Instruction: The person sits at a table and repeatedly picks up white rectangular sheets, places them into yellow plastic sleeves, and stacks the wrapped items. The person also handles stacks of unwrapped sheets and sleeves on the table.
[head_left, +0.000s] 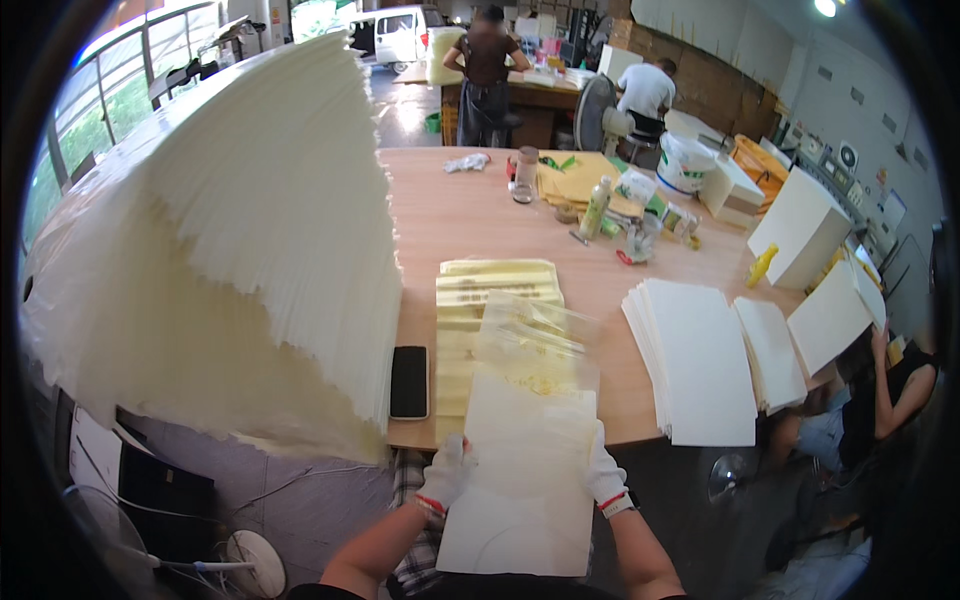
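Sheet: the white sheet [518, 490] lies over the near right part of the yellow pack [455, 350] and runs past it toward the lap; one sheet or several, I cannot tell.
Left hand: gloved, the left hand [446, 472] grips the sheet's left edge, just nearer the body than the pack.
Right hand: gloved, the right hand [605, 472] grips the opposite edge, nearer the body and right of the pack.
Film: clear film [530, 335] lies on the pack and meets the sheet's far end; whether it wraps the sheet is unclear.
Handling: even, light side pressure should keep the sheet flat; squeezing inward would likely bow it. Keep the far corners square to the film, and support the overhanging near end.
Phone: the phone [409, 383] sits just left of the pack, likely in the left hand's way if it swings out.
Paper heap: the tall heap [270, 190] left of the pack crowds that side.
Stack: a white stack [695, 370] right of the pack, well apart.
Bottle: the bottle [595, 208] stands beyond the pack, to its right.
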